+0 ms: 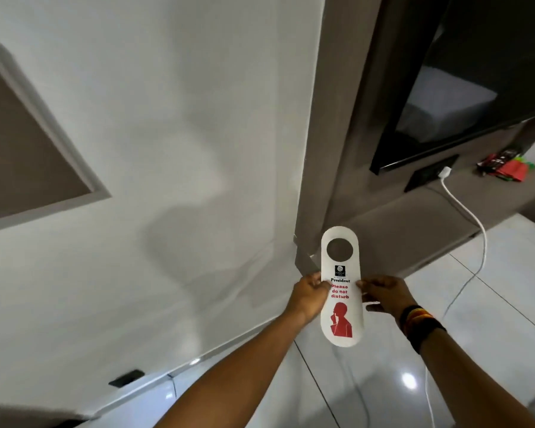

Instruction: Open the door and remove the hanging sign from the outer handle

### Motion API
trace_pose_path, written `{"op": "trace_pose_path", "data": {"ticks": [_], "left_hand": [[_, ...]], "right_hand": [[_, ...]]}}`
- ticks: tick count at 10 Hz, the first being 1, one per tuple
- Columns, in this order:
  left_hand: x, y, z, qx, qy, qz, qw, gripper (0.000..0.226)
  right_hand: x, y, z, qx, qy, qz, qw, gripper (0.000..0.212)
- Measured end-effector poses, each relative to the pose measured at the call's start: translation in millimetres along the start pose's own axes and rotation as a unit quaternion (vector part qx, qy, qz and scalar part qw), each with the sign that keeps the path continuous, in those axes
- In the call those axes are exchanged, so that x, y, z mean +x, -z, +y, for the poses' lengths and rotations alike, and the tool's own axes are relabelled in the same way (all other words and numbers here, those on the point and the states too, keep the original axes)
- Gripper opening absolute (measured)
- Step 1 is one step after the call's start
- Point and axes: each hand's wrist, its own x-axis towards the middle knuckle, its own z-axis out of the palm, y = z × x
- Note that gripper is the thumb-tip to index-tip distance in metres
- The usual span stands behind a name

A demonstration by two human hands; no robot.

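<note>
A white door hanger sign with a round hole at its top, red "Please do not disturb" text and a red figure is held upright in front of me, off any handle. My left hand pinches its left edge. My right hand pinches its right edge; that wrist wears dark and orange bands. No door or handle is in view.
A white wall fills the left, with a brown framed panel on it. A dark TV hangs at the right above a grey-brown shelf with a socket, a white charger cable and red items. Glossy white floor tiles lie below.
</note>
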Motion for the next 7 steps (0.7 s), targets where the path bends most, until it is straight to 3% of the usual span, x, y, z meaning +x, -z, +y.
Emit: {"op": "trace_pose_path", "data": {"ticks": [3, 5, 6, 7], "left_hand": [[77.1, -33.5, 15.1, -0.002, 0.074, -0.034, 0.997, 0.039], [91.4, -34.0, 8.6, 0.055, 0.046, -0.052, 0.996, 0.045], [85.2, -29.3, -0.1, 0.160, -0.021, -0.012, 0.987, 0.046], [72.9, -15.7, -10.0, 0.310, -0.176, 0.070, 0.932, 0.062]], "right_hand": [[94.1, 3.1, 8.3, 0.034, -0.106, 0.041, 0.993, 0.017], [118.0, 0.8, 14.6, 0.041, -0.103, 0.068, 0.992, 0.013], [103.4, -3.1, 16.1, -0.056, 0.001, 0.178, 0.982, 0.014], [77.4, -18.1, 14.8, -0.183, 0.153, 0.205, 0.949, 0.024]]}}
